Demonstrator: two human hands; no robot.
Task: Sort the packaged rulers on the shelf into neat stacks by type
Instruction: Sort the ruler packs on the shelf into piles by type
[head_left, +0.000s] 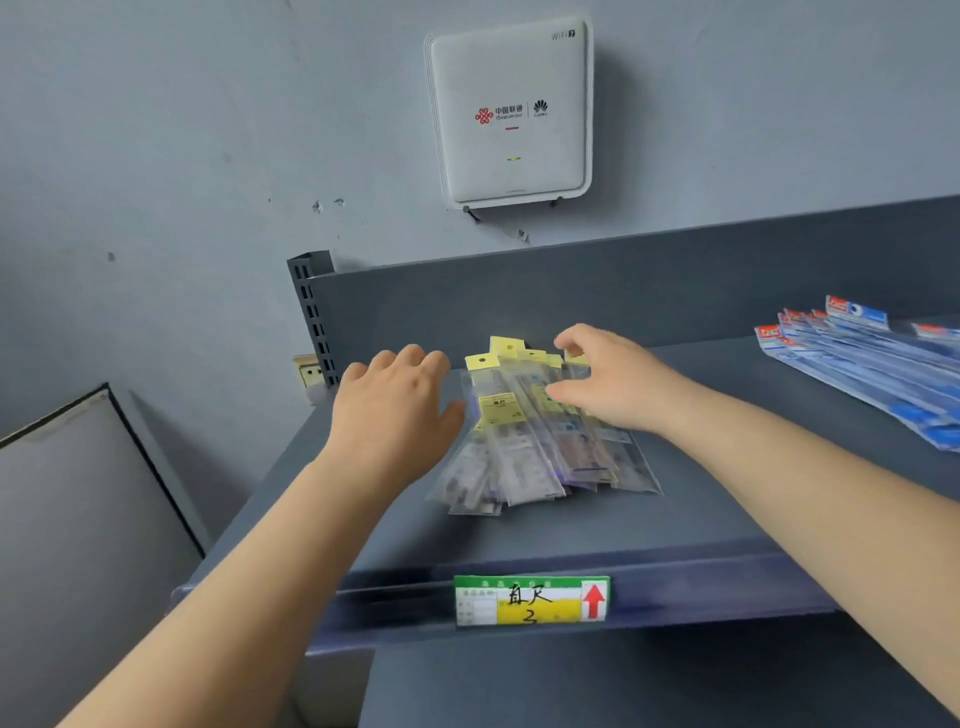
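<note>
A loose, fanned pile of clear ruler packets with yellow headers (530, 441) lies mid-shelf on the dark grey shelf (701, 499). My left hand (395, 410) hovers at the pile's left edge, fingers relaxed, thumb near the packets. My right hand (608, 384) is over the pile's upper right with fingers spread and loosely bent, holding nothing. A second group of rulers in blue and red packaging (872, 364) lies spread out at the far right of the shelf.
A green and yellow price label (530, 600) sits on the shelf's front rail. The shelf's back panel (623, 291) rises behind the piles. A white router (511, 111) hangs on the wall above. A grey board (78, 509) leans lower left.
</note>
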